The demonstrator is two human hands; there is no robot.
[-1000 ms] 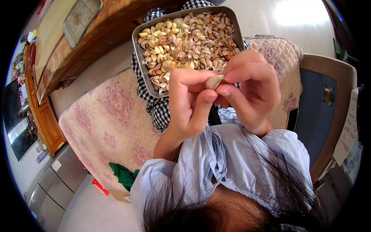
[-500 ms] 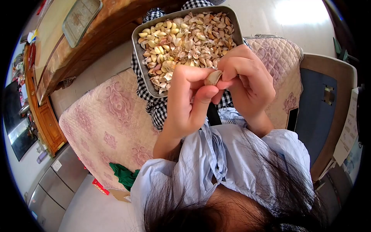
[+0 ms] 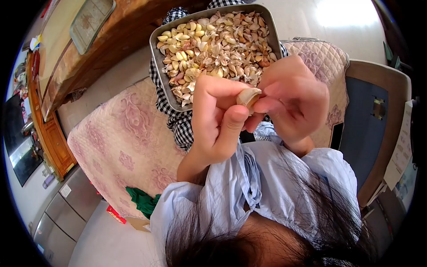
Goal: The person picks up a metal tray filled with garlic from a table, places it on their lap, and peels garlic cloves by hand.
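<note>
A garlic clove (image 3: 247, 98) with pale skin on it is held up between the fingers of my left hand (image 3: 218, 118), its thumb on the near side. My right hand (image 3: 296, 100) is just to the right of the clove. Its fingers are curled and pinched at the clove's edge, slightly blurred, and what they grip is hidden. Beyond both hands a metal tray (image 3: 156, 73) rests on my lap. It holds many garlic cloves, with peeled yellowish ones (image 3: 180, 38) at the left and unpeeled ones (image 3: 253, 33) and loose skins across the rest.
Checked black-and-white cloth (image 3: 180, 129) lies under the tray. I sit on a quilted pink cover (image 3: 120, 129), where a green cloth (image 3: 142, 200) lies at the left. A wooden table (image 3: 62, 58) bears a smaller tray (image 3: 91, 24). A blue-backed chair (image 3: 364, 120) stands at the right.
My right hand has moved a little right, away from my left hand, and its fingers have curled. The clove has tilted and shows more of its side. My left hand stays nearly in place.
</note>
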